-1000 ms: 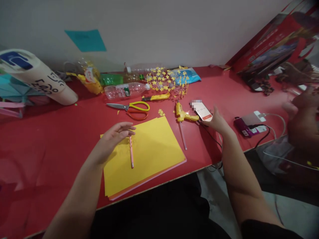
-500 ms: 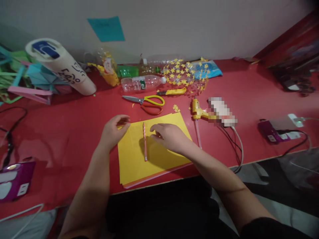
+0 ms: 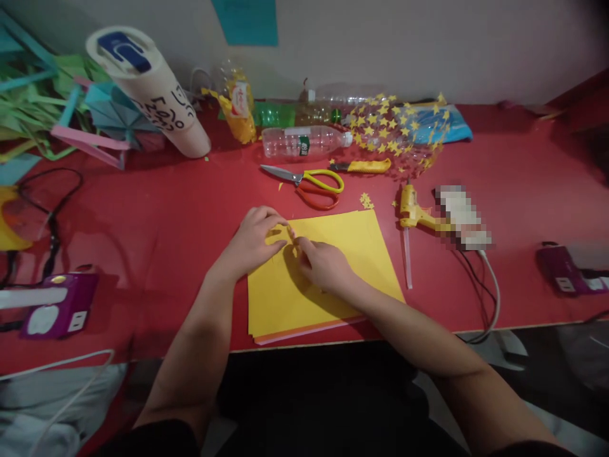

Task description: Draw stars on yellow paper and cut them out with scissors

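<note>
A stack of paper sheets with a yellow sheet point(image 3: 380, 266) on top lies in front of me. My right hand point(image 3: 328, 266) is closed over its middle, fingers pinched around a pink pencil point(image 3: 292, 232). Most of the pencil is hidden by the hand; one end shows beyond the fingertips. My left hand point(image 3: 257, 241) rests at the sheet's upper left edge. Its thumb and fingers are apart, close to the visible pencil end, with nothing plainly held.
Beyond the paper lie scissors point(image 3: 297, 179), a utility knife point(image 3: 368, 166), small yellow stars point(image 3: 366, 201) and a clear bottle point(image 3: 309, 143). A yellow glue gun point(image 3: 410, 206) and a blurred-out phone-like object point(image 3: 464, 219) are on the right. A white tumbler point(image 3: 176, 108) stands back left.
My right hand has closed around the pencil, which lay loose on the yellow sheet before and is now tilted. My left hand has moved inward over the sheet. The view has shifted left.
</note>
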The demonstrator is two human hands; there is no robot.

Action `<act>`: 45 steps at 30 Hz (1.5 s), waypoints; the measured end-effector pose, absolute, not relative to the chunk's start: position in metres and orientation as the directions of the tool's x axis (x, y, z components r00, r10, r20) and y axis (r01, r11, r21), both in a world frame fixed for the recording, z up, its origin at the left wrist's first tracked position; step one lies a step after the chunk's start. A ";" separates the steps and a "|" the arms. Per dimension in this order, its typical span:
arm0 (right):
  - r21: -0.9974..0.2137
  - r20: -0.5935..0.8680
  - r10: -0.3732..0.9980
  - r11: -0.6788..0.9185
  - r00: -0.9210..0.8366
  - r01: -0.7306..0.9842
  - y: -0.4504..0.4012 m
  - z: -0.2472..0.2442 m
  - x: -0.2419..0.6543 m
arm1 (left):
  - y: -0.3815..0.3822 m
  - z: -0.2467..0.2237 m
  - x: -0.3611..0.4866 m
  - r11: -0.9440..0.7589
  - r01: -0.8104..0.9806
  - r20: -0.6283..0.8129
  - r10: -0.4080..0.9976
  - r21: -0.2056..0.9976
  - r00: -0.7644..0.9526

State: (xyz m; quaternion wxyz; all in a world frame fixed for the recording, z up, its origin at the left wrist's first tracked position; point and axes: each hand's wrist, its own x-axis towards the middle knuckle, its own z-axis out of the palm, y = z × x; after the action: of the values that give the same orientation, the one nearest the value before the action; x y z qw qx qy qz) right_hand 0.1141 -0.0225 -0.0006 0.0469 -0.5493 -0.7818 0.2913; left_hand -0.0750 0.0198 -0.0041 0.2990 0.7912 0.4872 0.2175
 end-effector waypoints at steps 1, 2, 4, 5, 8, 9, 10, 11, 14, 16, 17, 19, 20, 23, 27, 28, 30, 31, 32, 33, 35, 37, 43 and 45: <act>-0.589 -0.198 0.908 0.190 -0.368 0.785 -0.020 -0.001 0.122 | 0.020 -0.004 -0.076 -0.341 0.634 0.059 0.904 0.693 0.423; -0.687 -0.119 0.942 0.149 -0.312 0.712 -0.016 -0.001 0.132 | 0.021 -0.004 -0.077 -0.334 0.625 0.056 0.906 0.706 0.420; -0.886 0.009 0.985 0.088 -0.173 0.455 -0.007 0.001 0.156 | 0.022 -0.005 -0.078 -0.319 0.592 0.032 0.896 0.740 0.442; -0.959 0.031 0.992 0.064 -0.122 0.275 -0.002 0.003 0.168 | 0.022 -0.005 -0.078 -0.314 0.566 0.017 0.884 0.762 0.468; -0.997 0.069 0.997 0.070 0.017 -0.021 0.008 0.011 0.197 | 0.020 -0.008 -0.076 -0.323 0.483 -0.027 0.809 0.814 0.587; -0.996 0.092 0.993 0.093 0.075 -0.015 0.010 0.014 0.203 | 0.019 -0.009 -0.074 -0.329 0.465 -0.034 0.787 0.822 0.616; -0.994 0.112 0.988 0.113 0.105 0.001 0.011 0.016 0.206 | 0.018 -0.011 -0.071 -0.333 0.454 -0.039 0.771 0.826 0.636; -0.991 0.131 0.983 0.130 0.130 0.013 0.011 0.018 0.207 | 0.017 -0.012 -0.068 -0.336 0.449 -0.042 0.762 0.828 0.647; -0.992 0.124 0.982 0.124 0.144 0.011 0.007 0.020 0.203 | 0.015 -0.016 -0.056 -0.332 0.444 -0.054 0.748 0.832 0.662; -0.998 0.066 0.993 0.067 0.097 -0.010 0.005 0.021 0.197 | 0.014 -0.019 -0.048 -0.344 0.436 -0.048 0.737 0.831 0.674; -0.999 0.038 0.998 0.039 0.047 -0.023 0.004 0.021 0.193 | 0.014 -0.020 -0.044 -0.351 0.428 -0.039 0.734 0.833 0.678; -0.999 -0.032 0.996 -0.032 -0.080 0.012 0.004 0.021 0.187 | 0.017 -0.020 -0.039 -0.349 0.410 -0.022 0.737 0.843 0.675; -0.997 -0.063 0.995 -0.058 -0.082 0.052 0.004 0.020 0.184 | 0.020 -0.020 -0.037 -0.343 0.404 -0.021 0.740 0.848 0.672; -0.988 -0.123 0.992 -0.119 -0.036 0.099 0.004 0.016 0.180 | 0.034 -0.013 -0.039 -0.343 0.419 -0.037 0.735 0.841 0.677; -0.981 -0.160 0.974 -0.139 -0.162 0.133 -0.001 0.010 0.180 | 0.046 -0.003 -0.046 -0.388 0.475 -0.001 0.774 0.790 0.633; -0.979 -0.153 0.960 -0.115 -0.233 0.169 -0.003 0.009 0.180 | 0.046 -0.003 -0.046 -0.375 0.490 0.015 0.805 0.787 0.593; -0.970 -0.164 0.925 -0.088 -0.343 0.228 -0.010 0.006 0.179 | 0.042 -0.005 -0.046 -0.368 0.502 0.041 0.836 0.783 0.548; -0.965 -0.180 0.916 -0.094 -0.358 0.246 -0.012 0.004 0.179 | 0.040 -0.006 -0.046 -0.374 0.496 0.041 0.828 0.784 0.560; -0.961 -0.196 0.919 -0.111 -0.341 0.254 -0.014 0.001 0.179 | 0.037 -0.008 -0.045 -0.378 0.484 0.034 0.814 0.789 0.580; -0.960 -0.210 0.931 -0.138 -0.299 0.243 -0.016 -0.002 0.178 | 0.035 -0.009 -0.045 -0.381 0.471 0.025 0.798 0.796 0.602; -0.969 -0.225 0.949 -0.195 -0.221 0.149 -0.016 -0.009 0.178 | 0.033 -0.011 -0.045 -0.369 0.447 0.016 0.785 0.815 0.619; -0.976 -0.217 0.959 -0.209 -0.182 0.062 -0.013 -0.015 0.177 | 0.033 -0.011 -0.045 -0.347 0.422 0.027 0.798 0.838 0.602; -0.988 -0.152 0.980 -0.150 -0.126 0.018 -0.010 -0.021 0.178 | 0.034 -0.017 -0.044 -0.342 0.395 0.088 0.839 0.853 0.537; -0.991 -0.131 0.985 -0.130 -0.115 0.014 -0.011 -0.021 0.182 | 0.033 -0.020 -0.043 -0.339 0.439 0.109 0.876 0.832 0.471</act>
State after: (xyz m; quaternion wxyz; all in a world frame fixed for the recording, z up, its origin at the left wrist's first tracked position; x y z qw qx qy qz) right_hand 0.1816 -0.0108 -0.0209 0.4346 -0.5034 -0.4962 0.5581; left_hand -0.0433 0.0334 -0.0204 0.3831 0.7672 0.4284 0.2847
